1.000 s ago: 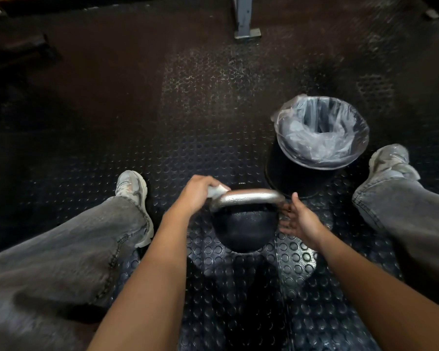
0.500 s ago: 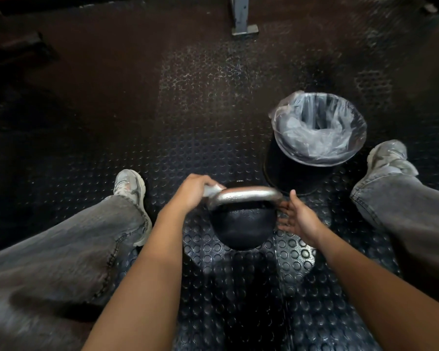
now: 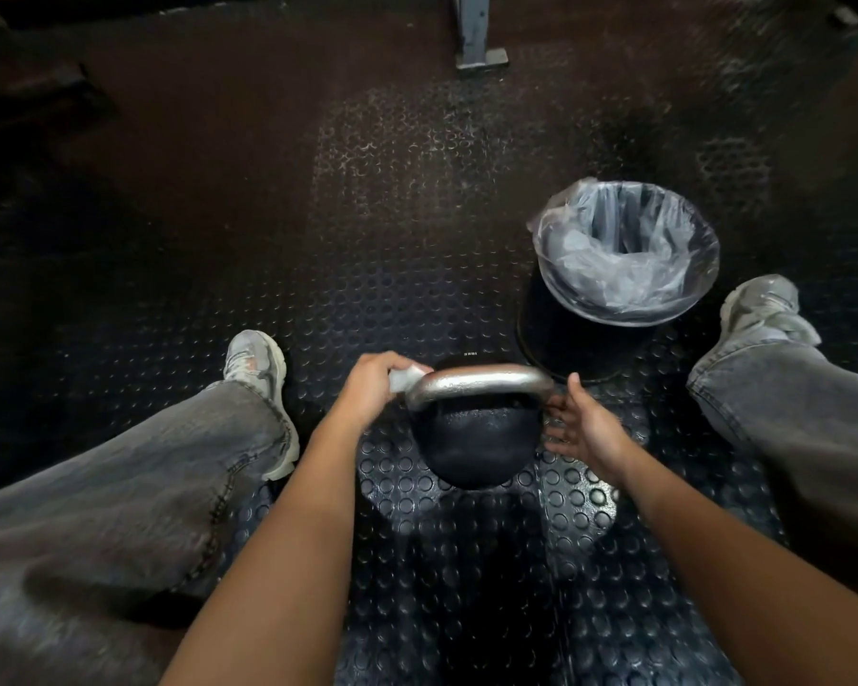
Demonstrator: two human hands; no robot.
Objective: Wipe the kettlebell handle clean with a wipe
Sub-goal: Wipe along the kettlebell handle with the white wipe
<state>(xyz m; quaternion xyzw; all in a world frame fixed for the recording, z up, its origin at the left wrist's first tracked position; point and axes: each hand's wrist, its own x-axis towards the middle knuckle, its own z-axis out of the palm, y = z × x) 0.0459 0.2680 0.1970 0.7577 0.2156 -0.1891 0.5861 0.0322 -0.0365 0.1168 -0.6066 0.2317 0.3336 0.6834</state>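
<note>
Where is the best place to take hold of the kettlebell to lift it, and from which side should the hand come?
Probably the middle of the silver handle, from above. It arches over the black kettlebell, leaving a gap for fingers, and runs left to right. The left hand presses the wipe on its left end; the middle is bare.

Gym floor, studded rubber matting (image 3: pixel 417 269), kettlebell (image 3: pixel 476 438), metal equipment leg (image 3: pixel 474 37)

the person wears loose, faded grey jeans (image 3: pixel 120 487) with dark side seams and raw-looking hems, and worn pale grey trainers (image 3: pixel 258 368) with thick light soles. both forearms (image 3: pixel 278 537) are bare, without sleeves.
</note>
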